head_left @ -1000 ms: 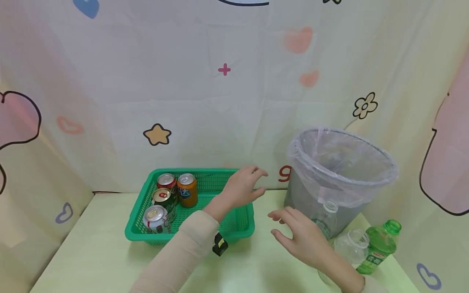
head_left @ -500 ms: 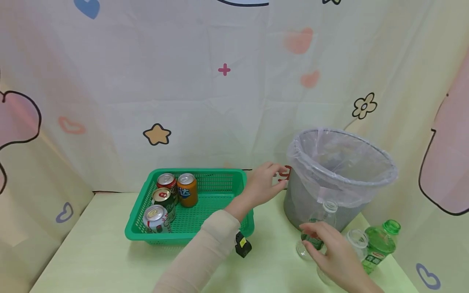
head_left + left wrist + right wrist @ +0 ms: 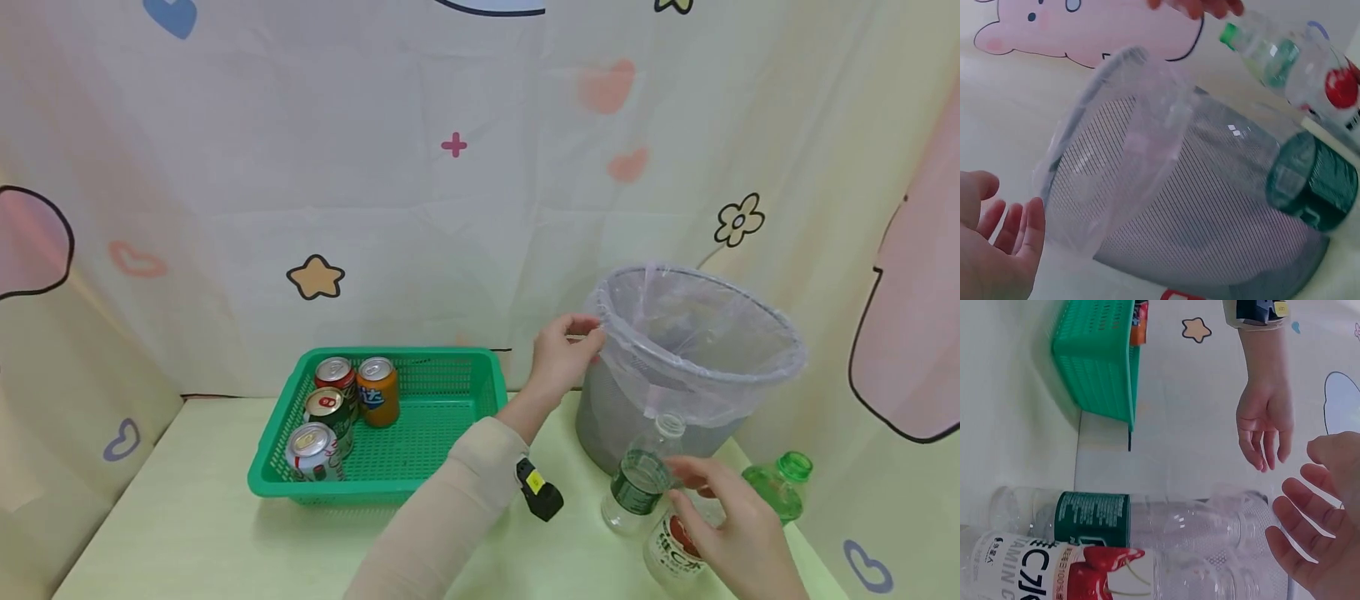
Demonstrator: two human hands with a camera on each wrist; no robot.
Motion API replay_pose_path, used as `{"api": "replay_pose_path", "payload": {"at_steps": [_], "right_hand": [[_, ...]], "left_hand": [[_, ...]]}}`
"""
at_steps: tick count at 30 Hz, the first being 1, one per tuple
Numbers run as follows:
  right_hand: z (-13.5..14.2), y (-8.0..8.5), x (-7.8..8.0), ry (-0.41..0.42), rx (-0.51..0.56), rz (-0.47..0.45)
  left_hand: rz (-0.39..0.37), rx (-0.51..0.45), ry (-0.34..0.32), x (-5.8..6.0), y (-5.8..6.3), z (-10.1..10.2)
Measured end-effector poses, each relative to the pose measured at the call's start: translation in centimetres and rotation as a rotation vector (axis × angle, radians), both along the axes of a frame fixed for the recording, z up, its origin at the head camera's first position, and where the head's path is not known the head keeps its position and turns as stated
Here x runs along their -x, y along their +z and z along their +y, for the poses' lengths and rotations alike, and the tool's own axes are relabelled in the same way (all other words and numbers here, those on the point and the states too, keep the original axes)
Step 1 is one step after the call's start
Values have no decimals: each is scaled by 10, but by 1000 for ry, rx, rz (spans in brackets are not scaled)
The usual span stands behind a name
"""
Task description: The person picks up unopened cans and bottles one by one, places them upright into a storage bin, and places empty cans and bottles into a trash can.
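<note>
My left hand (image 3: 566, 354) is beside the left rim of a grey mesh bin (image 3: 609, 425), fingers loosely bent. In the left wrist view its fingertips lie close to the bin's pale plastic liner (image 3: 1085, 181); I cannot tell if they touch. My right hand (image 3: 738, 525) hovers over the bottles with fingers loosely bent, holding nothing. Just left of it stand a clear bottle with a dark green label (image 3: 637, 487) and a clear bottle with a cherry label (image 3: 670, 550), partly hidden by that hand. Behind the right hand, a green bottle (image 3: 783, 492) is partly covered.
A green basket (image 3: 450, 483) at the left holds several drink cans, among them an orange can (image 3: 378, 392) and a white can (image 3: 313, 454). A printed curtain (image 3: 375, 167) hangs behind the pale table (image 3: 187, 517). The bin stands at the back right.
My left hand has moved right, from over the basket to the bin's rim. The right hand has moved right and down, uncovering the green-labelled and cherry-labelled bottles.
</note>
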State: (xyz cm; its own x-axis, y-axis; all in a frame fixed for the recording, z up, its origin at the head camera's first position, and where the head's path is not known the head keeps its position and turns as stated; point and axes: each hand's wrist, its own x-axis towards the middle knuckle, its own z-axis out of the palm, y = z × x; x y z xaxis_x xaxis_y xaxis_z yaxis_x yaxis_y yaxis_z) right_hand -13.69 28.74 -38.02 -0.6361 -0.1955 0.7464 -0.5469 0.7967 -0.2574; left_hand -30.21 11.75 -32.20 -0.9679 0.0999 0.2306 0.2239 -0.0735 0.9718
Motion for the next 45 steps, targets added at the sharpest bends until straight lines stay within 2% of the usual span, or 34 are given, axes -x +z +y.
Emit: {"api": "replay_pose_path", "payload": {"at_steps": [2, 4, 9, 20, 25, 32, 45], "right_hand": [[4, -1, -3, -30, 18, 6], [9, -2, -6, -57, 32, -1], [19, -4, -11, -88, 76, 10], [30, -4, -20, -93, 172, 38], [33, -5, -24, -159, 185, 20], [40, -7, -28, -208, 223, -3], [49, -12, -33, -312, 330, -35]], "left_hand": [[-70, -92, 22, 2, 4, 8], [-118, -132, 55, 4, 7, 15], [-210, -163, 131, 10, 10, 26], [-314, -213, 186, 22, 7, 40], [-348, -255, 173, 27, 5, 41], [-365, -262, 133, 30, 4, 42], [-381, -178, 114, 29, 10, 49]]}}
